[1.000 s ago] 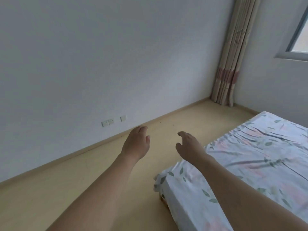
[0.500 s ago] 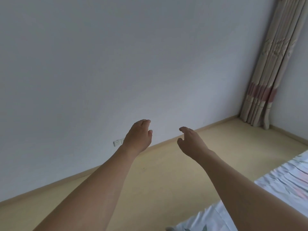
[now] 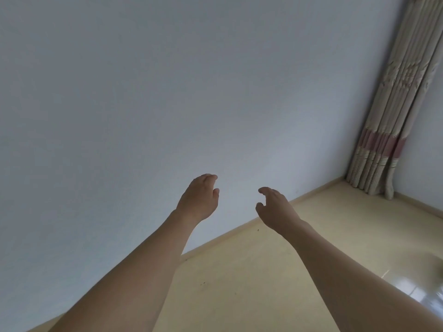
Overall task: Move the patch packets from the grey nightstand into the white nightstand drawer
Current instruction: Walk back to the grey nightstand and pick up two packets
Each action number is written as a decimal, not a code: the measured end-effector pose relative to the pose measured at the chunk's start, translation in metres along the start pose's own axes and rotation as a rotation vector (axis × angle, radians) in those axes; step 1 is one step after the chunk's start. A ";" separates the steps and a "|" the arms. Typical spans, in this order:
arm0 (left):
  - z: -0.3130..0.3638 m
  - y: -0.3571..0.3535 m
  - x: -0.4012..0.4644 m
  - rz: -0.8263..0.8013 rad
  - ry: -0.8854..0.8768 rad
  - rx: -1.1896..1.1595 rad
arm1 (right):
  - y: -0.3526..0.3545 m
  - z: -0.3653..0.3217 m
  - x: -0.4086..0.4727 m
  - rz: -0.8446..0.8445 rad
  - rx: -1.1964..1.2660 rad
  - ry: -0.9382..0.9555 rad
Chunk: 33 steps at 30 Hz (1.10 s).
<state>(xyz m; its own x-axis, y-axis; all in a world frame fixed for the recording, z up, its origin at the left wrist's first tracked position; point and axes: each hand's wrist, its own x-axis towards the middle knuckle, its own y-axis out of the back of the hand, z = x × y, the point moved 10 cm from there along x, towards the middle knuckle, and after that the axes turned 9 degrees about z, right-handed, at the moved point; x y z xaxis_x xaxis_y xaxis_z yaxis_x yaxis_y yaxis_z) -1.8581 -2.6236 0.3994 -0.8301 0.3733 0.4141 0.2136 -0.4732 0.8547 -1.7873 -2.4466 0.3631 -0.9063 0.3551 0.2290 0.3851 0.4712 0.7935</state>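
Gone from view since 1 s ago: bed; curtain (image 3: 393, 121) shifted right. Left hand (image 3: 198, 200) and right hand (image 3: 275, 209), left of curtain: fingers loosely curled, holding nothing. Packets, nightstands: unseen. Step: searching; next, locate grey nightstand.

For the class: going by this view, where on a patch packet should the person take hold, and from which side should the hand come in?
This view cannot settle it: no packet or nightstand is in sight. Left hand and right hand are held out empty, fingers loosely curled, before a bare wall, with the floor below and a curtain in the corner.
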 end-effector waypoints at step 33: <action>0.309 -0.365 0.601 -0.190 -0.652 -0.331 | 0.157 0.376 0.492 0.434 -0.188 -0.573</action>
<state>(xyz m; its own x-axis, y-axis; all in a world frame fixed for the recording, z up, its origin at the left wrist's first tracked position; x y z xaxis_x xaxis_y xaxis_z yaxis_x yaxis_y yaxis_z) -2.2757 -1.9798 0.4334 -0.3423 0.8201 0.4585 -0.1541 -0.5304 0.8337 -2.1070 -1.8944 0.3885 -0.4274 0.8675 0.2547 0.6051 0.0651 0.7935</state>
